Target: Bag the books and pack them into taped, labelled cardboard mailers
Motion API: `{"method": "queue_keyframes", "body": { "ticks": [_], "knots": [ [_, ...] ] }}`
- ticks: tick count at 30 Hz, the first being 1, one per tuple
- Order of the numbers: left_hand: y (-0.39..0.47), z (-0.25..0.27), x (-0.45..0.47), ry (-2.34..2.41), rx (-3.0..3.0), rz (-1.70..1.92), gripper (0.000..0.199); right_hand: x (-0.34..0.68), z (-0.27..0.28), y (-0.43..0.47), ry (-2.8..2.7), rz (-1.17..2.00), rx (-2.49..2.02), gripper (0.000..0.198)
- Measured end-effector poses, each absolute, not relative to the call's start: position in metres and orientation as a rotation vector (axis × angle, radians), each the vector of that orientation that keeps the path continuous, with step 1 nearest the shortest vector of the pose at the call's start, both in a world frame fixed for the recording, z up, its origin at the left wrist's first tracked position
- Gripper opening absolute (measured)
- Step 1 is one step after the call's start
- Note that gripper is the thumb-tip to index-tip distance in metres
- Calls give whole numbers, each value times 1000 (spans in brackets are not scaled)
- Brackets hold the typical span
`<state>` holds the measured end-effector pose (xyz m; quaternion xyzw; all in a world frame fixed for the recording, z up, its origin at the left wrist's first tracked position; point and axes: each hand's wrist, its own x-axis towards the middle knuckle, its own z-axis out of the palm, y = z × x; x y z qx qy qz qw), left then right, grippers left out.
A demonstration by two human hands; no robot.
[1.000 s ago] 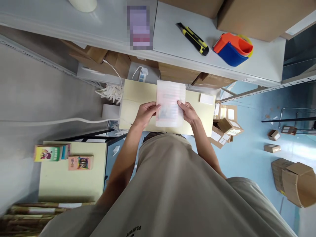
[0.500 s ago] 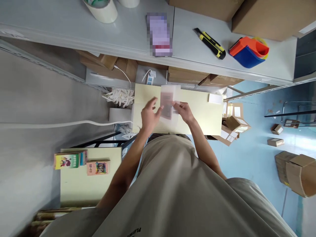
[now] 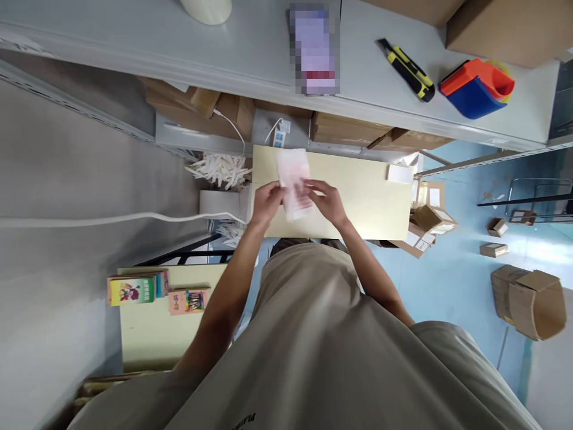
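A whitish, see-through plastic sleeve with a pinkish flat piece showing through it is held up above the cream tabletop. Motion blurs it, so what is inside cannot be made out. My left hand pinches its left edge between thumb and fingers. On the opposite side, my right hand has its thumb and fingertips closed on the right edge, the fingers partly lying over the sleeve.
A grey shelf above the table bears a phone, a yellow-black box cutter and an orange-blue tape dispenser. A white stack lies at the table's right end. Books rest on a lower-left table; cartons stand right.
My left hand, open beside the sleeve before, now grips its left edge. The sleeve has shifted left and tilted. The whole view has moved slightly, with the shelf items further right.
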<state>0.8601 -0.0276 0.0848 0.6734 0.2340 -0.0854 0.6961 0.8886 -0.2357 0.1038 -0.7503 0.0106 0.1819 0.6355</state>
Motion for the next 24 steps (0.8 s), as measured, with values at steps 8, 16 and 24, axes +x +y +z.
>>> {"method": "queue_keyframes", "body": {
  "ticks": [8, 16, 24],
  "knots": [
    [26, 68, 857, 529, 1275, -271, 47, 895, 86, -226, 93, 475, -1626, 63],
    [28, -5, 886, 547, 1641, -88, 37, 921, 24, -187, 149, 547, -1923, 44],
    [36, -68, 916, 436, 1798, -149, 79, 954, -33, -143, 150, 710, -2128, 42]
  ]
}}
